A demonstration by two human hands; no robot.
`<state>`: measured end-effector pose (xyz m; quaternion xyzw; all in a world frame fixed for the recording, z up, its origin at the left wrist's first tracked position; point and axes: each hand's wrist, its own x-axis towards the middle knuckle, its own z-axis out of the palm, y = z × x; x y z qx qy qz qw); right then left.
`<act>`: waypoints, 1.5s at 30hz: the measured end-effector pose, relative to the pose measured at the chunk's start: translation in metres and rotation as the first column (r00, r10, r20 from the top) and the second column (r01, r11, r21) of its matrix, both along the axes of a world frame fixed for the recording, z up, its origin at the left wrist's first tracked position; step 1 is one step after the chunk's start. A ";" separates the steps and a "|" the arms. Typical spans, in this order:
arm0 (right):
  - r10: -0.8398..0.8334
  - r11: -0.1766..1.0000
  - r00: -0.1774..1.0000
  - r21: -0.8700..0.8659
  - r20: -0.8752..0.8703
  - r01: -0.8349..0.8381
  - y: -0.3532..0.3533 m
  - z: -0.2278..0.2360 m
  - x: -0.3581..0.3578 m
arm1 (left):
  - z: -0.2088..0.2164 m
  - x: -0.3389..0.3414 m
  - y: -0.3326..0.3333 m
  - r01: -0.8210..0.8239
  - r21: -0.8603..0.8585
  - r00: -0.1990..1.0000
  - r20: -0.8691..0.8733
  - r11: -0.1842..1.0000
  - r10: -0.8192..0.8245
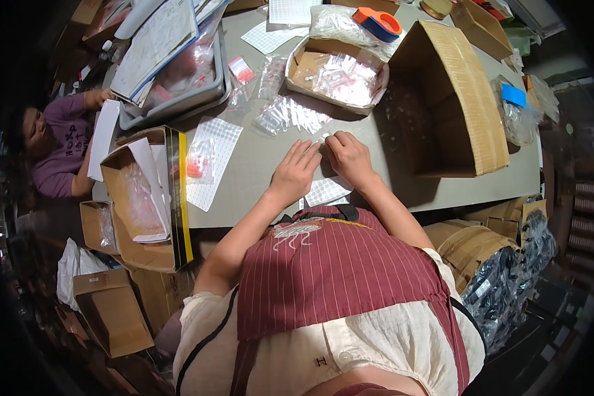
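Observation:
My left hand (pixel 297 169) lies on the grey table with its fingers stretched out, the fingertips close to my right hand. My right hand (pixel 350 158) is closed, its fingertips pinching the edge of a small clear plastic bag (pixel 324 137), mostly covered by my fingers. Just beyond both hands, several small clear bags (pixel 289 117) lie overlapped in a row. A sheet of round white stickers (pixel 327 191) sits at the table's near edge, below my wrists. Farther back, a low cardboard box (pixel 299 74) holds a heap of small clear bags.
A large open carton (pixel 459 99) stands on its side at right. To the left are a sticker sheet (pixel 212 188), a cardboard box (pixel 178 198) and a grey bin (pixel 178 117) with papers over it. Orange and blue tape rolls (pixel 384 23) lie behind. Another person (pixel 63 142) works at far left.

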<state>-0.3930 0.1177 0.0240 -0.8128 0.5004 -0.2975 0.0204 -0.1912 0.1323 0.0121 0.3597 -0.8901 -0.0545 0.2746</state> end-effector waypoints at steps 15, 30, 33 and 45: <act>0.196 0.919 0.981 0.351 -0.009 -0.180 -0.019 0.022 -0.029 | 0.002 0.003 -0.003 0.012 0.027 0.999 -0.049 1.000 -0.011; -0.087 0.851 0.939 0.465 -0.333 0.244 -0.024 0.026 -0.062 | 0.002 -0.054 -0.041 -0.069 -0.019 0.997 -0.033 0.997 0.068; -0.065 0.818 0.943 0.524 -0.327 0.238 -0.022 0.032 -0.062 | 0.000 -0.064 -0.051 -0.105 -0.048 0.993 0.052 0.993 0.107; -0.311 0.768 0.951 0.591 0.008 0.246 -0.029 0.044 -0.067 | 0.000 -0.084 -0.075 -0.144 0.089 0.989 -0.009 0.986 0.145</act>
